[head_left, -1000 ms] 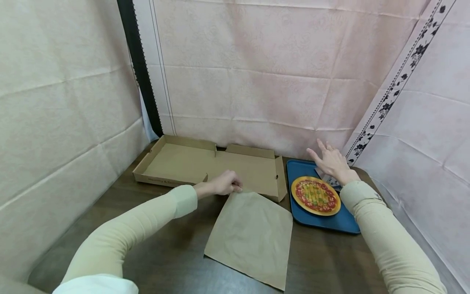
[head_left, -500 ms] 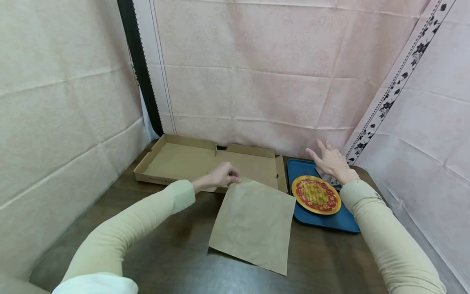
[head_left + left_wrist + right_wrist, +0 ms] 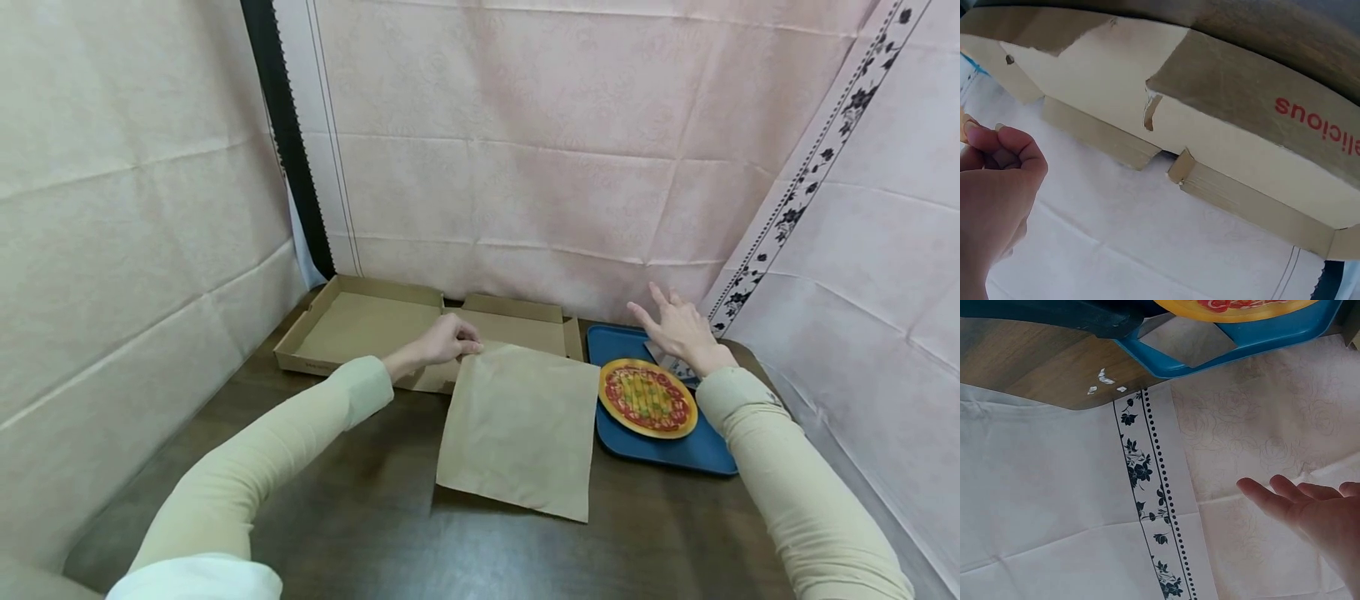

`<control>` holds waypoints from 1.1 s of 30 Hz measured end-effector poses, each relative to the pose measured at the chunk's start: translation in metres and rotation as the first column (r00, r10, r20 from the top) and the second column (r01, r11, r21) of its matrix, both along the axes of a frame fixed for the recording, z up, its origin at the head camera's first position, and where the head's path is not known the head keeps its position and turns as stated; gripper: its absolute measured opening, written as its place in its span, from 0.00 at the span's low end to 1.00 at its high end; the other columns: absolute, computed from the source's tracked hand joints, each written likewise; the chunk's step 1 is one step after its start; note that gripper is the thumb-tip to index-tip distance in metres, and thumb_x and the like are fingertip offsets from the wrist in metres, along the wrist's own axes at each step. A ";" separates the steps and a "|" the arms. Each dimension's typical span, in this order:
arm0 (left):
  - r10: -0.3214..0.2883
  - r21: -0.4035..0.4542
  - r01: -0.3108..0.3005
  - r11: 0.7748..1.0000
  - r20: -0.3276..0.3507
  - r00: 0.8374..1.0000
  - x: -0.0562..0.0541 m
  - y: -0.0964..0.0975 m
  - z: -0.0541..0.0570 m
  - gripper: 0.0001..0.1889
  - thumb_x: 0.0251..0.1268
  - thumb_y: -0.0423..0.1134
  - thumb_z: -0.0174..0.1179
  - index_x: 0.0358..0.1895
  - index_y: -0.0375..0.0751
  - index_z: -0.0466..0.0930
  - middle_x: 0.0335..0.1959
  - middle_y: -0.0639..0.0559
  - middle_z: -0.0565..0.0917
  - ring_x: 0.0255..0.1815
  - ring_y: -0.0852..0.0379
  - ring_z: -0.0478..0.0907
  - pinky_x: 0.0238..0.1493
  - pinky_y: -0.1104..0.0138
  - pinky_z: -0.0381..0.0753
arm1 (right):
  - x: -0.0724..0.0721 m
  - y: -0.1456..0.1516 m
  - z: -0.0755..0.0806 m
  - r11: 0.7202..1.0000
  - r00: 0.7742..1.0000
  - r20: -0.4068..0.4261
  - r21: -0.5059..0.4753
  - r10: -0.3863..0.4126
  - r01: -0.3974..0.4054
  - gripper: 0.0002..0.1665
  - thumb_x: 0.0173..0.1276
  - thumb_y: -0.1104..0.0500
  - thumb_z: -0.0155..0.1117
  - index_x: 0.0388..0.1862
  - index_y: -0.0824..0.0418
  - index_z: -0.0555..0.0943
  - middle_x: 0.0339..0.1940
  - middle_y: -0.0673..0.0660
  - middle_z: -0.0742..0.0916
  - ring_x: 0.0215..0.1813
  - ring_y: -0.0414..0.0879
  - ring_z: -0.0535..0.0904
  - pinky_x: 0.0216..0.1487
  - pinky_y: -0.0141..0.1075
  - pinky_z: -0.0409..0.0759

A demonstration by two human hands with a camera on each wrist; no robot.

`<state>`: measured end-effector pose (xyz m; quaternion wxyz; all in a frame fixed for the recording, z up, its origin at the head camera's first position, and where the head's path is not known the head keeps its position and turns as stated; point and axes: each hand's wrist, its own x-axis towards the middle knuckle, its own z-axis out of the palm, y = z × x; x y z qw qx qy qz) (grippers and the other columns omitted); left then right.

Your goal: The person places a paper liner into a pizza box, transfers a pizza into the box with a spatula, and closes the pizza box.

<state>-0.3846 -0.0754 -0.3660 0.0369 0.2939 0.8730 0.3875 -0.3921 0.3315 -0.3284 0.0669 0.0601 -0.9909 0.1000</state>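
My left hand (image 3: pixel 450 338) pinches the far left corner of a brown paper sheet (image 3: pixel 521 425). The sheet's far edge is lifted over the front wall of an open cardboard pizza box (image 3: pixel 375 321), and its near part lies on the dark wooden table (image 3: pixel 360 517). In the left wrist view the left hand (image 3: pixel 991 187) has its fingers curled, with the box (image 3: pixel 1210 144) beyond it. My right hand (image 3: pixel 675 329) hovers with straight fingers over the far end of a blue tray (image 3: pixel 697 446). On that tray sits a pizza (image 3: pixel 647 397). The right hand (image 3: pixel 1310 506) holds nothing.
A metal spatula (image 3: pixel 666 361) lies on the tray, partly under my right wrist. Pale cloth walls (image 3: pixel 525 167) close in the table at the back and on both sides. A black strip (image 3: pixel 281 133) runs down the back left corner.
My left hand has pulled the paper sheet away from me, up onto the box's front wall. The right hand has stayed over the tray.
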 end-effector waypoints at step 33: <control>0.290 0.197 -0.326 0.925 0.189 0.938 -0.024 -0.050 0.016 0.13 0.70 0.36 0.57 0.49 0.30 0.82 0.43 0.39 0.86 0.28 0.64 0.78 0.42 0.61 0.85 | 0.000 0.000 -0.004 1.000 1.000 -0.021 -0.011 -0.001 0.001 0.50 0.71 0.26 0.30 0.80 0.57 0.45 0.76 0.77 0.50 0.75 0.75 0.48 0.63 0.76 0.51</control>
